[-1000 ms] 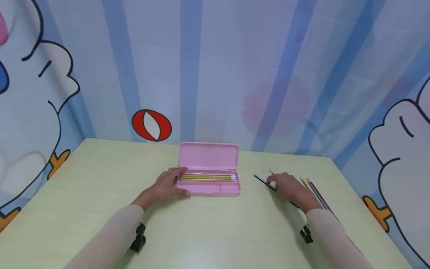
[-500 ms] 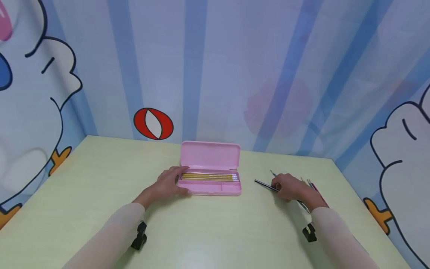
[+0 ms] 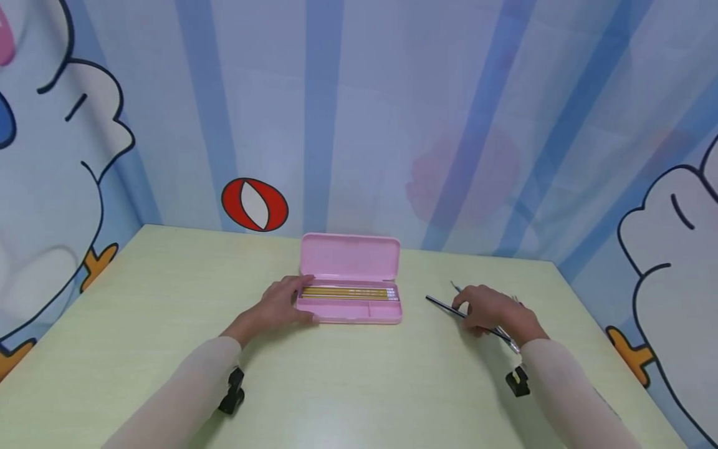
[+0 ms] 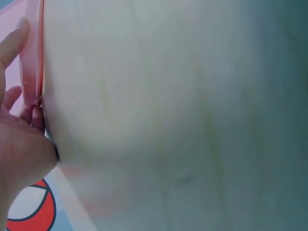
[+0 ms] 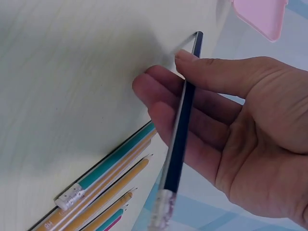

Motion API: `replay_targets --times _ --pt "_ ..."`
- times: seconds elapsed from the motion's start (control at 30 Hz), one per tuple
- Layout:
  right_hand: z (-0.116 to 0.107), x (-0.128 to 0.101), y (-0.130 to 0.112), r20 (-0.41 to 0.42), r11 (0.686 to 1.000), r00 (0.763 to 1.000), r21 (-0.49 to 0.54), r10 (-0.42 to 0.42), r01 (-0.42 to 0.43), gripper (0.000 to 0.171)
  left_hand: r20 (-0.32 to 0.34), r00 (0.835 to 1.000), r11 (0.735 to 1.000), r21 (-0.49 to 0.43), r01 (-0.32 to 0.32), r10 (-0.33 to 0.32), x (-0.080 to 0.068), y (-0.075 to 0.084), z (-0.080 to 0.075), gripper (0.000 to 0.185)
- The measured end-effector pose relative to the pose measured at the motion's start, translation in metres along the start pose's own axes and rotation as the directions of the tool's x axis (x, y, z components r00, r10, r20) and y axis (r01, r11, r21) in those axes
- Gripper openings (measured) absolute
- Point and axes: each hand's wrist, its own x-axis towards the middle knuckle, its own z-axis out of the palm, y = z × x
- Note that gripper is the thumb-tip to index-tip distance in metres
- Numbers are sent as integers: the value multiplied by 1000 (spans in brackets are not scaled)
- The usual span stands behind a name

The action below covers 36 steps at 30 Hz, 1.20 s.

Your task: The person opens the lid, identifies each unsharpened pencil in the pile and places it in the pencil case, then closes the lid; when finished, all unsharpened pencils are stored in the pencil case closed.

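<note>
An open pink pencil case (image 3: 349, 293) lies at the middle of the pale green table (image 3: 336, 386), with several yellow pencils (image 3: 344, 292) in its tray. My left hand (image 3: 277, 305) grips the case's left end, thumb at the front and fingers on the rim (image 4: 31, 72). My right hand (image 3: 488, 310) pinches a dark blue pencil (image 3: 443, 306) between thumb and fingers (image 5: 180, 125), lifted just off the table to the right of the case. Its eraser end (image 5: 161, 207) points back toward my wrist.
More pencils (image 5: 103, 187), teal and yellow among them, lie on the table by my right hand. Cartoon curtains with blue stripes close off the back and both sides. Small black clips (image 3: 231, 391) (image 3: 517, 380) sit at each wrist.
My right hand has picked the dark pencil up and shifted slightly off the pile toward me. The left hand has stayed on the case.
</note>
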Motion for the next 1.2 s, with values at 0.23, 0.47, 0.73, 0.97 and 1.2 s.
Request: replay_targets --times 0.23,0.47,0.73,0.97,1.2 --pt "-2 -2 0 7 991 1000 135 -21 20 45 3 1000 1000 6 1 -1 2 0 -2 86" --pt "-3 -2 2 -17 973 997 214 -79 80 46 -2 1000 1000 15 0 0 1 -1 -3 87" --pt "-7 -3 -4 -35 961 992 244 -124 129 48 6 1000 1000 19 10 -10 -3 1 -4 87" --pt "-6 1 -17 -33 936 977 280 -212 212 49 1 1000 1000 18 6 -6 -3 2 -4 87" --pt "-4 7 -38 -37 922 965 287 -259 259 48 11 1000 1000 12 5 -5 -2 4 -3 88"
